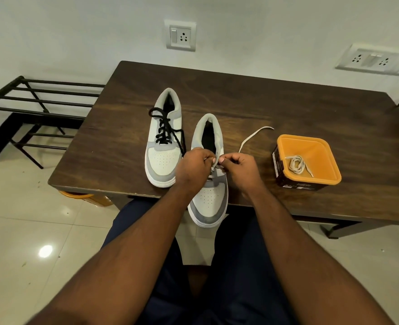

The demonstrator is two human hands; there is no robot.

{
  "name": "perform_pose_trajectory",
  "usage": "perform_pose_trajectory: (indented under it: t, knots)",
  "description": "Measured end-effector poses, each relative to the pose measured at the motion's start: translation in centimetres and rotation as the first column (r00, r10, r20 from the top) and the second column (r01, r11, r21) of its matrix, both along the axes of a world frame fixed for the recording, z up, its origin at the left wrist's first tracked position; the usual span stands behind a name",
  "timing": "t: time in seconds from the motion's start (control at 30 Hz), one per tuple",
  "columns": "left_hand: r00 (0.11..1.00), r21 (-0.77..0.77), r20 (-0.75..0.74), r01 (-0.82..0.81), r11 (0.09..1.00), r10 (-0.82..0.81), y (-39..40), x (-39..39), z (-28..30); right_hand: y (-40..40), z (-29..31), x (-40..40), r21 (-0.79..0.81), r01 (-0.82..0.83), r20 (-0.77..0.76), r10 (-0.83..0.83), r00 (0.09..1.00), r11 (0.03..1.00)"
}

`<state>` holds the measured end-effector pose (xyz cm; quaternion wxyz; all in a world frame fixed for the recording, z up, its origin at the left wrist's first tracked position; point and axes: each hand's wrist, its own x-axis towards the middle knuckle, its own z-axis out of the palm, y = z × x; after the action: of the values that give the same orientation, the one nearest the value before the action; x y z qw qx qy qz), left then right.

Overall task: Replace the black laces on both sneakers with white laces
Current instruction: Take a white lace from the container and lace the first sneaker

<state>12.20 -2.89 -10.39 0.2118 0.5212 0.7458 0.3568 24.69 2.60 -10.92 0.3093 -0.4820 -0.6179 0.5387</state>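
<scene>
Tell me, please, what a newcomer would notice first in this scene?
Probably the two hands, left hand and right hand, pinching a white lace over the near sneaker at the table's front edge. Next, the far sneaker with its black lace, and the orange tub on the right holding another white lace.

Tub (285,170) right of sneakers (163,146) on table (287,109)

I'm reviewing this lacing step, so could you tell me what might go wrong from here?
The near sneaker overhangs the table edge, so a hard tug could tip it off. The white lace trails loose behind the right hand and could end up uneven. The left hand works close to the black lace, which could snag.
</scene>
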Motion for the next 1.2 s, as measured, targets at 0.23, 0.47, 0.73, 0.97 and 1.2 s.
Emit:
perform_pose_trajectory:
  t: [0.23,0.47,0.73,0.97,1.2]
  knots:
    - [0.995,-0.020,0.078,0.071,0.997,-0.070,-0.6,-0.3,-0.8,1.3,1.1,0.1,-0.162,-0.107,0.025,0.113,0.993,0.981]
    - [0.972,-0.033,-0.227,-0.075,0.997,0.066,-2.2,-0.2,-2.0,8.5,5.4,1.9,-0.049,0.502,-0.081,-0.505,0.859,0.863]
    - [0.921,-0.002,-0.357,-0.164,0.986,0.152,-2.4,0.3,-2.9,2.0,1.4,0.1,-0.007,0.020,0.076,-0.019,0.997,1.000]
    - [0.942,0.038,-0.298,-0.151,0.988,0.155,-2.3,0.3,-3.6,1.5,0.2,0.6,0.453,-0.371,0.542,0.080,0.837,0.811]
    - [0.946,0.064,-0.286,-0.139,0.988,0.151,-2.4,0.3,-4.0,9.1,5.4,1.5,0.615,-0.444,0.751,-0.314,0.580,0.651]
